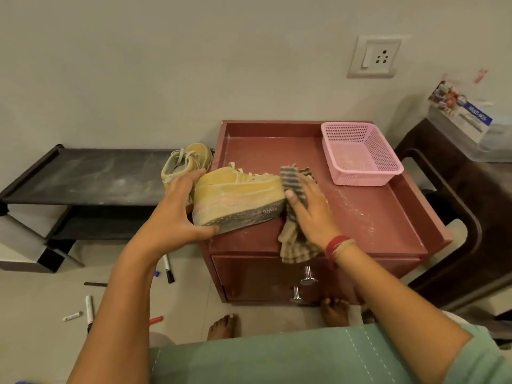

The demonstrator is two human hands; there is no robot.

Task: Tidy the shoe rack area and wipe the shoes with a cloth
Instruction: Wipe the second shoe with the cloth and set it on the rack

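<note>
The left hand (177, 209) grips the heel end of a yellow suede high-top sneaker with a pale rubber sole (238, 195), fingers spread over the back of the upper and the thumb hooked under the grey tread, so the shoe is tipped on its side with the sole facing the person. The right hand (310, 214) presses a grey-and-beige checked cloth (293, 239) flat against the toe end of that sneaker, palm down and fingers closed over the fabric; the loose end of the cloth hangs over the front edge of the maroon wooden cabinet with a raised-rim top (374, 214). A red and yellow thread band (338, 246) circles the right wrist.

The sneaker rests on the front left part of the cabinet top, which is streaked with pale dust. At the back right corner of the cabinet top stands a pink plastic mesh basket (360, 153). Just off the cabinet's left side, the matching second yellow sneaker (185, 162) sits on the near end of a low black dusty shoe rack (91, 176). On the floor left of the cabinet front lie several marker pens (89, 309). Two metal knobs (307, 277) show on the cabinet front. Right of the cabinet stands a dark brown chair (460, 217).
</note>
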